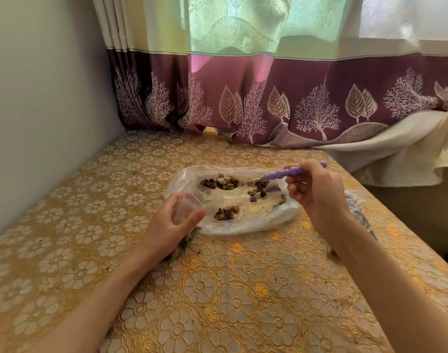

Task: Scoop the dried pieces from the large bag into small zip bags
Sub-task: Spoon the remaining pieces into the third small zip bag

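On my far left a plain pale wall [39, 98] runs along the counter [217, 289], which wears a glossy gold cover embossed with round flower medallions. My left hand [172, 222] sits near the left edge of the work, fingers [178, 203] and thumb curled round a small zip bag [192, 203] of thin clear film, pinching it so its mouth faces the large bag. Just under that wrist I see a dark, flattish packet [182, 245] on the counter, mostly hidden by my forearm.

At centre lies the large bag [243, 220], crinkled translucent plastic spread open and flat. The dried pieces [224, 183] inside are small, lumpy, brown and tan, gathered in three loose clusters: far left, far right and near left.

My right hand [317, 187] hovers over the bag's right end, fingers pinching a purple beaded handle [291, 172] of a scoop; its thin metal end [252, 178] points left toward the far clusters. The bowl itself I cannot make out.

Right of that wrist more clear plastic [355, 200] lies partly hidden behind my arm. Behind everything hangs a maroon curtain [281, 103] printed with leaves and trees, with a cream cloth [396, 154] draped at far right.
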Available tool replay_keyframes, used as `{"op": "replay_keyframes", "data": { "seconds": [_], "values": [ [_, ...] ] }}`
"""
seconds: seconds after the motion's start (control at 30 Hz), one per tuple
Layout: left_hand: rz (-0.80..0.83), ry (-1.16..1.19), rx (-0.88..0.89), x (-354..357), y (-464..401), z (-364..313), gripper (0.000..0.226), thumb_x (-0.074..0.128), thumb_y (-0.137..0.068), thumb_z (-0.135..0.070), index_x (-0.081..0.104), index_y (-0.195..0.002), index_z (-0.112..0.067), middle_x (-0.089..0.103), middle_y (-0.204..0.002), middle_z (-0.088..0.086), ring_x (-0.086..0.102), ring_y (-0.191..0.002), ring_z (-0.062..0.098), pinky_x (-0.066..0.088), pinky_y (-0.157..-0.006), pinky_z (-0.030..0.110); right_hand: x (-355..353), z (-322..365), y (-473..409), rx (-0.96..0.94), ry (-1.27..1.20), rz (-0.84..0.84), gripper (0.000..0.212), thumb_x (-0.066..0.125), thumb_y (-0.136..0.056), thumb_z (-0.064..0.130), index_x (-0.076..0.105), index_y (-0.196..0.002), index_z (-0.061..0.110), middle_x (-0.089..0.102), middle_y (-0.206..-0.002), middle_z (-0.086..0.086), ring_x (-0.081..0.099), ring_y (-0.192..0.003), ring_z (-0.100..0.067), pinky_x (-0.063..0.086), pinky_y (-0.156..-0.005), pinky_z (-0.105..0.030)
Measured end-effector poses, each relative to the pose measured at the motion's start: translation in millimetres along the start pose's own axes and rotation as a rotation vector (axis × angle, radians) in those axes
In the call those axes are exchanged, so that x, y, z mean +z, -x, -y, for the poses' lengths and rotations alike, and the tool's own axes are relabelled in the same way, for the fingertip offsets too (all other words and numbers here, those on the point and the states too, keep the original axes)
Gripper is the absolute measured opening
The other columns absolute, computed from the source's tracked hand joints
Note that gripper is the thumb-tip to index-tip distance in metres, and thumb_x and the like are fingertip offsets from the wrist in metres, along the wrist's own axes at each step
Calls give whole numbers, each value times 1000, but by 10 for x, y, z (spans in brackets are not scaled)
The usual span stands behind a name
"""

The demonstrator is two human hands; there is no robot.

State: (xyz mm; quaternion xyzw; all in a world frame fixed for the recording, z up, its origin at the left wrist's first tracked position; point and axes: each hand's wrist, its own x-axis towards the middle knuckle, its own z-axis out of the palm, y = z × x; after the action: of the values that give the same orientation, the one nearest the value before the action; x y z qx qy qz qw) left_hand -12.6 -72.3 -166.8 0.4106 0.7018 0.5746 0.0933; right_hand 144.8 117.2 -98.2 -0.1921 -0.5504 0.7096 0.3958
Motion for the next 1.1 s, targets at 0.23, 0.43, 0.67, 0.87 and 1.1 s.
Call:
{"op": "replay_keyframes", "data": {
  "seconds": [0.23, 0.43, 0.67, 0.87, 1.1],
  "values": [
    [-29, 63, -7, -11, 0, -48, 81, 59, -44, -85, 48, -109, -38, 69, -91, -19, 67, -82, 1, 53, -67, 17, 444, 183, 32, -158, 261, 287, 27, 43, -91, 2, 56, -67, 4, 72, -69, -13, 43, -50, -12, 34, -43, -18],
    [-122, 142, 17, -16, 13, -106, 78, 61, -43, -84, 52, -99, -32, 66, -89, -3, 67, -69, 7, 52, -59, 16, 636, 278, 82, -363, 425, 400, 22, 44, -91, -1, 62, -80, 1, 71, -63, 2, 48, -50, -11, 37, -43, -16],
    [-123, 120, 76, -18, 18, -137, 73, 59, -48, -83, 51, -98, -31, 64, -91, -6, 65, -73, 0, 49, -59, 11, 550, 292, 70, -326, 263, 368, 20, 41, -93, -1, 60, -86, 0, 70, -65, -4, 44, -49, -13, 34, -43, -19],
    [-69, 119, 52, -8, 25, -85, 69, 58, -52, -82, 48, -105, -38, 68, -89, -8, 68, -70, 4, 51, -55, 14, 229, 105, -2, -240, 39, 57, 25, 45, -96, 11, 58, -75, 6, 69, -62, -4, 47, -47, -11, 38, -42, -18],
    [53, -104, 49, 18, 4, 23, 40, 40, -69, -81, 35, -106, -65, 68, -90, 2, 66, -77, 33, 56, -63, 48, -124, -395, 9, -37, 119, -120, 31, 49, -95, 13, 64, -69, 4, 72, -65, -7, 61, -47, -11, 49, -43, -15]
  ]
}}
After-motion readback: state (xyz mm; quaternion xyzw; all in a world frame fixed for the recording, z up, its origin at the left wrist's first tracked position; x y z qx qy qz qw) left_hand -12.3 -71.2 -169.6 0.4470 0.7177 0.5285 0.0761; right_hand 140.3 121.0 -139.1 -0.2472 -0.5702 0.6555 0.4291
